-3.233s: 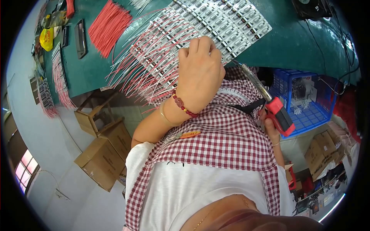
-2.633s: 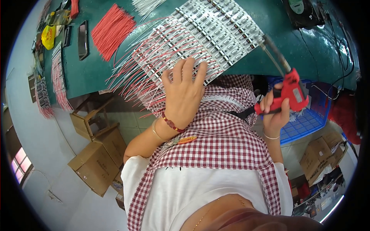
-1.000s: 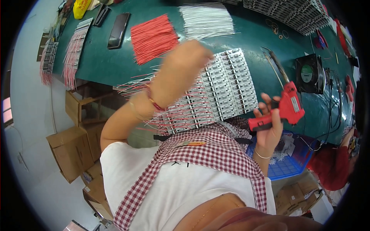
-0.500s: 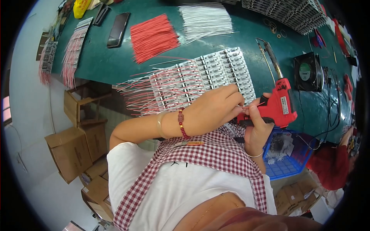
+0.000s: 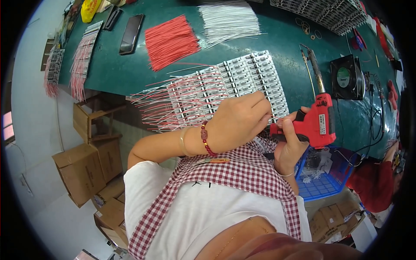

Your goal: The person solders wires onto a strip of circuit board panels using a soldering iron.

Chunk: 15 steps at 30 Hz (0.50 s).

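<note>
My right hand (image 5: pixel 289 147) grips a red soldering gun (image 5: pixel 320 123), its metal barrel and thin feed tube pointing away over the table. Close beside it, my left hand (image 5: pixel 240 121) is closed in a pinch. A short bit of thin wire (image 5: pixel 275 117) shows between the two hands; the pinching fingertips are mostly hidden. Beyond my left hand lies a panel of small circuit boards (image 5: pixel 249 76) in rows. Red and white wires (image 5: pixel 160 104) stick out from its left part, while the right columns carry no wires.
A stack of red wires (image 5: pixel 171 41) and a stack of white wires (image 5: pixel 229 21) lie at the back. To their left are a phone (image 5: pixel 131 34) and wired boards (image 5: pixel 86 54). A black fan (image 5: pixel 346 78) stands right, above a blue basket (image 5: pixel 323 188). A co-worker's red sleeve (image 5: pixel 372 184) shows.
The soldering gun has tilted a little and shifted slightly right with my right hand. The red wire end that stuck out past my right thumb no longer shows there. My left hand stays pinched.
</note>
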Each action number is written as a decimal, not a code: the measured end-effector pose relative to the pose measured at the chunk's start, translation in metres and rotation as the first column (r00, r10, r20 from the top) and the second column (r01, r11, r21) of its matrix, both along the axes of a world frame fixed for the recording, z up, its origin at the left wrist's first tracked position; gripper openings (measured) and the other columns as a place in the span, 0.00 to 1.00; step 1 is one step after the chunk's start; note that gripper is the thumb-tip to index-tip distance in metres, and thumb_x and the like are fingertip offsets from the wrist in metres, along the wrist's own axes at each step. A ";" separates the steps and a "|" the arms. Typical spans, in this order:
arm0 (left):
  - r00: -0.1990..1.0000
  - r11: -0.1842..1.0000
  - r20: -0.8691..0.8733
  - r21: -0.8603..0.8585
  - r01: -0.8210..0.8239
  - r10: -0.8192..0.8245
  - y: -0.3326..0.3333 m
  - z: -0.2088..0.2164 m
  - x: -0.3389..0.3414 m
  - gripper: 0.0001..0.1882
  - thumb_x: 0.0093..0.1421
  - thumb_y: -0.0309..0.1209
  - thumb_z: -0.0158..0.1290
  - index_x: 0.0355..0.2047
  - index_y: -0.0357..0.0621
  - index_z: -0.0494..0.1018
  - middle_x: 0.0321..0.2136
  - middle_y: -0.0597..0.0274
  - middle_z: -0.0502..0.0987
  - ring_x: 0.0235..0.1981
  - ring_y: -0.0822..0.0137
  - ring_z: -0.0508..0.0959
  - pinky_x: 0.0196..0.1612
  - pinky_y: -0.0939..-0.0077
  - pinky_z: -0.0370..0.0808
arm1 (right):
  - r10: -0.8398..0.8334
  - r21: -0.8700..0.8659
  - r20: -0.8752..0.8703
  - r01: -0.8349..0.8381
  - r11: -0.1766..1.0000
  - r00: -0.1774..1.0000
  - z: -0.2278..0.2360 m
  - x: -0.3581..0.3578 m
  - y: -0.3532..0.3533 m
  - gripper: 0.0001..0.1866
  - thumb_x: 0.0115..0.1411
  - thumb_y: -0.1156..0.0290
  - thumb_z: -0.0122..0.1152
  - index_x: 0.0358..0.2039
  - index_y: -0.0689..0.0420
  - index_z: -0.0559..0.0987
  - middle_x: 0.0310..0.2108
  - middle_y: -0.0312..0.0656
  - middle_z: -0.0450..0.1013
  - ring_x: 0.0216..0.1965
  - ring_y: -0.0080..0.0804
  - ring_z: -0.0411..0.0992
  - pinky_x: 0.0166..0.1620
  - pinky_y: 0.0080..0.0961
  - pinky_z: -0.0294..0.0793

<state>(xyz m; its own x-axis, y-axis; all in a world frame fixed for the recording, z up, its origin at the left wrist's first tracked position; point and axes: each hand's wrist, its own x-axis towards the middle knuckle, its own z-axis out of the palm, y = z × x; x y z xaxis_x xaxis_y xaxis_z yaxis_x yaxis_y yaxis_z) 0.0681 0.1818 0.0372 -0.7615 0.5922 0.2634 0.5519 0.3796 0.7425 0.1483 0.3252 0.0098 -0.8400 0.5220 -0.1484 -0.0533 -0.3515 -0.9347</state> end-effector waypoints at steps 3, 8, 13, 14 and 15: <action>0.992 0.994 -0.119 -0.098 -0.051 0.039 -0.005 -0.002 -0.002 0.06 0.50 0.23 0.58 0.26 0.43 0.72 0.24 0.61 0.71 0.22 0.60 0.75 0.23 0.69 0.71 | -0.011 0.016 -0.005 0.011 1.000 1.000 -0.002 -0.001 0.000 0.25 0.56 0.84 0.58 0.54 0.62 0.64 0.30 0.41 0.71 0.31 0.28 0.72 0.41 0.27 0.72; 0.985 0.973 -0.158 -0.203 -0.106 0.074 -0.025 0.001 -0.005 0.07 0.49 0.24 0.59 0.26 0.43 0.71 0.23 0.60 0.71 0.22 0.59 0.74 0.25 0.67 0.71 | -0.029 0.063 -0.016 0.030 0.998 0.999 -0.007 -0.004 0.008 0.23 0.57 0.84 0.57 0.53 0.62 0.64 0.30 0.41 0.71 0.32 0.27 0.72 0.41 0.26 0.72; 0.987 0.951 -0.145 -0.292 -0.104 0.064 -0.042 0.019 -0.005 0.06 0.50 0.23 0.59 0.26 0.42 0.71 0.23 0.59 0.71 0.23 0.57 0.75 0.27 0.66 0.71 | -0.026 0.081 0.015 0.025 0.996 1.000 -0.011 -0.004 0.006 0.23 0.58 0.84 0.58 0.53 0.62 0.65 0.31 0.41 0.72 0.32 0.27 0.72 0.41 0.27 0.73; 0.985 0.938 -0.156 -0.325 -0.118 0.070 -0.046 0.022 -0.007 0.05 0.51 0.23 0.58 0.26 0.41 0.72 0.23 0.58 0.71 0.24 0.56 0.75 0.28 0.66 0.71 | -0.042 0.086 0.029 0.040 0.996 0.999 -0.012 -0.004 0.005 0.23 0.58 0.84 0.58 0.53 0.62 0.65 0.31 0.41 0.72 0.32 0.27 0.72 0.41 0.27 0.73; 0.986 0.939 -0.154 -0.325 -0.115 0.067 -0.054 0.023 -0.012 0.05 0.51 0.23 0.58 0.26 0.41 0.72 0.23 0.58 0.71 0.24 0.56 0.75 0.28 0.66 0.71 | -0.045 0.086 0.031 0.043 0.995 0.999 -0.011 -0.003 0.006 0.23 0.58 0.84 0.58 0.53 0.62 0.65 0.31 0.41 0.72 0.32 0.27 0.72 0.41 0.27 0.73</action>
<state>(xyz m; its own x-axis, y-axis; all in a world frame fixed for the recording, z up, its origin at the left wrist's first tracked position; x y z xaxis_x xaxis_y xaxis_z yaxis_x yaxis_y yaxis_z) 0.0565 0.1283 0.0604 -0.7864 0.5937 0.1706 0.5918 0.6447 0.4839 0.1450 0.3311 -0.0016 -0.8114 0.5702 -0.1288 -0.0361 -0.2687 -0.9625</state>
